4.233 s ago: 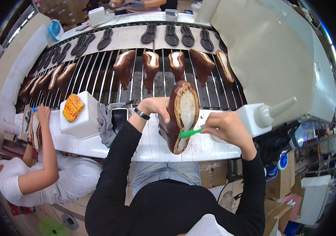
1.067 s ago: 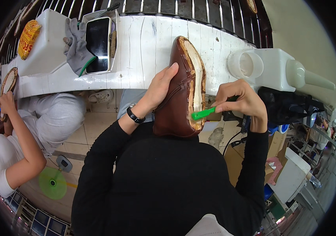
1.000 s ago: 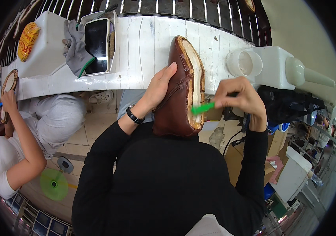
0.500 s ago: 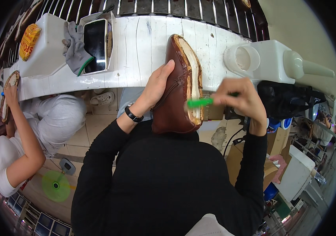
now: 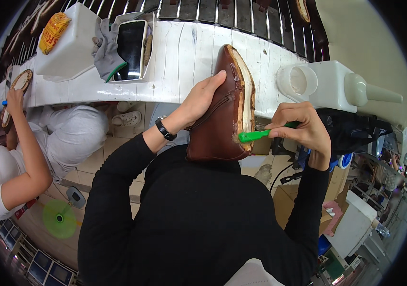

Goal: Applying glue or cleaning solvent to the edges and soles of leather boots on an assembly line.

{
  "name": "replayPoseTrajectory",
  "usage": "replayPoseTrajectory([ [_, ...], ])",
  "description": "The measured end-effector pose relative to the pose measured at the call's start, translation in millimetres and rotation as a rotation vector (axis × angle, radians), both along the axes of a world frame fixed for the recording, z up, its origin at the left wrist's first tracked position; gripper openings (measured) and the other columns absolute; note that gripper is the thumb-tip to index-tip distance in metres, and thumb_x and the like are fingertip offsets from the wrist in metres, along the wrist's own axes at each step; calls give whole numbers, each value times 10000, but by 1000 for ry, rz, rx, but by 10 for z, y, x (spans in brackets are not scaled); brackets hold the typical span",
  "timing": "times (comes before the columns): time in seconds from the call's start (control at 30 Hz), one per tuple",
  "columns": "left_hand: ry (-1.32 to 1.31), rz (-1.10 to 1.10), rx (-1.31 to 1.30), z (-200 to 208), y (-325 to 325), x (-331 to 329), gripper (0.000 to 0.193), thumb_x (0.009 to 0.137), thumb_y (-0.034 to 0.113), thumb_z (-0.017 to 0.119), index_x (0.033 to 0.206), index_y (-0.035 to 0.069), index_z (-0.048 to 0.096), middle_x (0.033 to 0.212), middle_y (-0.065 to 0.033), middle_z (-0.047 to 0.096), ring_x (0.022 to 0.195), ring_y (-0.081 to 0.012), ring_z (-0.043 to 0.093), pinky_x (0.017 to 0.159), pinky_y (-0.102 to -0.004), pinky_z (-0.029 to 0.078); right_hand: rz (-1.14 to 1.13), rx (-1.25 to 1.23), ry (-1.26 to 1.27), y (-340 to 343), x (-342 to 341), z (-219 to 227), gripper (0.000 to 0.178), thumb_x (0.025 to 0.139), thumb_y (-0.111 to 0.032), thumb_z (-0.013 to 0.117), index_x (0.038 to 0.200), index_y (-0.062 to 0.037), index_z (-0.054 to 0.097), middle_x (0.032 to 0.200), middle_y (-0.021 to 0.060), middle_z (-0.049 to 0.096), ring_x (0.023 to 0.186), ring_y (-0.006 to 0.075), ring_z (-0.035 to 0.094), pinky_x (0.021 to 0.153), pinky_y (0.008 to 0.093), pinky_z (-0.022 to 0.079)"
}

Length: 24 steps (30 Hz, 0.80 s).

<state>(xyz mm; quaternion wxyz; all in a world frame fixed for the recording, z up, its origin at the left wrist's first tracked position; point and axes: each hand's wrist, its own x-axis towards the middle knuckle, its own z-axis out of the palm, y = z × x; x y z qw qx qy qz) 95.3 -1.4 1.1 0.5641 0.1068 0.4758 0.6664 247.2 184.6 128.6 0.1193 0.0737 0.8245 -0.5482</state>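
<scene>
A brown leather shoe [image 5: 213,136] is tipped on its side in front of me, toe pointing away over the white bench, heel close to my body. Its pale, unsoled bottom with a rough tan rim faces right. My left hand [image 5: 198,102] is closed around the upper near the laces, thumb on top. In my right hand [image 5: 306,126], pinched between thumb and fingers, is a small green-handled brush [image 5: 260,135]. The brush's bristles touch the rim of the shoe bottom near the heel.
On the white bench [image 5: 179,88] are a translucent cup [image 5: 298,80], a white squeeze bottle [image 5: 356,90], a grey glove [image 5: 106,55] and a tray with a phone [image 5: 131,47]. A roller conveyor [image 5: 203,12] runs behind. A co-worker [image 5: 27,162] sits at left with another shoe.
My right hand and the brush have moved down along the shoe's rim, closer to the heel. The view has shifted slightly; my left hand keeps its hold.
</scene>
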Motion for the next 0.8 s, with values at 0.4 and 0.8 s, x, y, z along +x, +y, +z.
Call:
replayPoseTrajectory([
  [0.4,-231,-252,49,209,139,-27,610,1002,533,344,1353,47,460,1302,-112,560,1106,-159,591,970,-294,470,218,61,178,64,-390,424,174,711,-139,811,787,-6,728,715,64,660,651,143,602,600,271,441],
  [0.8,42,-587,325,761,-21,182,554,1014,472,374,1311,16,477,1015,-133,653,635,-166,667,526,-261,561,299,40,273,81,-699,517,167,712,-124,813,766,-3,712,712,61,665,654,142,615,628,265,461],
])
